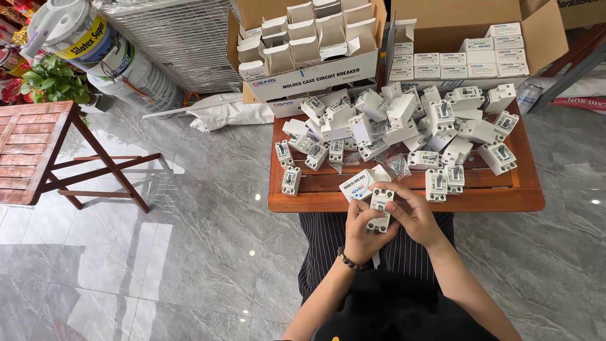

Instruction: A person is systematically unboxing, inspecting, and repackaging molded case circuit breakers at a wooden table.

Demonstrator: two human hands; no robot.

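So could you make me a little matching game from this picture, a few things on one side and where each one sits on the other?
Things:
1. white breaker unit
2. small white carton
3. pile of loose breakers
4. folding wooden table

Places:
A. far left, standing on the grey floor
B. heaped across the middle of the wooden tray table
C. held between the left hand and right hand
D. at the table's near edge, just beyond the fingertips

Pairs: 1-C, 2-D, 3-B, 4-A

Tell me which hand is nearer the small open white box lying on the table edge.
Left. The left hand sits just below the small white box; the right hand lies further to its right, both gripping a white breaker.
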